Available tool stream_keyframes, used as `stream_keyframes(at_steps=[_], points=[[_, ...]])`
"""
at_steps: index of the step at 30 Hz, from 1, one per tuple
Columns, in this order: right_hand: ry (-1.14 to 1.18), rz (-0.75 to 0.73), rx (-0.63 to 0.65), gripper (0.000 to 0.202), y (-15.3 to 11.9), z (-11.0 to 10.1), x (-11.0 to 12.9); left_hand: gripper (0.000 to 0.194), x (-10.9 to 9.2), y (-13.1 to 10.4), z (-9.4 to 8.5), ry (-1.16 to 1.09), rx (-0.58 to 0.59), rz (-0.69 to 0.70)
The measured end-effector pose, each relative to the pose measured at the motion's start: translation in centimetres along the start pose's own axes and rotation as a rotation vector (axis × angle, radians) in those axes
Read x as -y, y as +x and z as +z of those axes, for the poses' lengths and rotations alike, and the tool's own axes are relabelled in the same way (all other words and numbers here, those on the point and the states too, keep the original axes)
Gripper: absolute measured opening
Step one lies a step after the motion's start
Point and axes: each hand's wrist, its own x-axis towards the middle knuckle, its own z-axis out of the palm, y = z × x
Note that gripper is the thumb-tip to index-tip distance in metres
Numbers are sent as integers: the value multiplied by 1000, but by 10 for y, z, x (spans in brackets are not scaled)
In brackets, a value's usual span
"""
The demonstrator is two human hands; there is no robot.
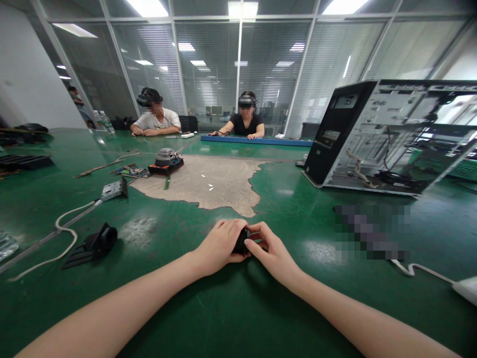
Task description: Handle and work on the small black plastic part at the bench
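Observation:
Both of my hands meet near the middle of the green table (208,308). Between them is a small black part (241,242), mostly covered by fingers, so its exact kind cannot be made out. My left hand (219,244) wraps over it from the left, palm down. From the right, my right hand (271,252) pinches its edge with thumb and fingers. Farther left lies a black plastic duct-like piece (97,241) with a flat slatted end. Beyond my hands, a round cooler on a black and orange base (166,160) rests by a green circuit board (133,171).
An opened computer tower (316,139) stands at the right. A pixelated item (367,231) with a white cable lies before it. A metal box (115,189) and pale cable (61,219) are at left. Two people in headsets (160,119) sit across the table, near a blue strip (257,140).

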Motion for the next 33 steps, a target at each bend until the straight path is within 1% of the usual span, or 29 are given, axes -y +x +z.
stream_keyframes(at_steps=[3, 5, 7, 9, 12, 14, 16, 19, 21, 24, 30, 33], points=[[-50, -97, -39, 17, -1, -1, 0, 56, -1, 0, -1, -3, -5, 4], [-51, -109, -55, 13, 0, -1, 0, 56, -1, 0, -1, -4, -13, 4], [-32, -83, -55, 10, 1, -1, -1, 56, -1, 0, 0, -6, -18, 2], [-6, -44, -47, 13, 2, -1, -2, 56, 0, 0, 1, -9, -20, 2], [19, 27, -9, 17, 2, 1, -2, 55, 0, 0, 1, -12, -17, 4], [6, 42, 13, 17, 1, 1, 0, 55, 0, 0, 1, -12, -17, 1], [-27, 6, 9, 16, -1, 1, 1, 56, 0, 0, 0, -13, -14, 0], [-85, -99, -41, 19, -2, 0, 2, 55, -1, 0, -1, -14, -8, 0], [-98, -126, -62, 17, -1, -1, 1, 54, -1, 0, -1, -18, -7, -3], [-61, -78, -46, 12, 0, 0, -1, 53, -1, 1, -1, -22, -7, -7], [7, 45, 15, 21, 0, 1, 2, 53, -1, 0, -1, -18, -5, -10], [-8, 32, 28, 19, -1, 1, 4, 54, -1, 0, -2, -12, 0, -7]])
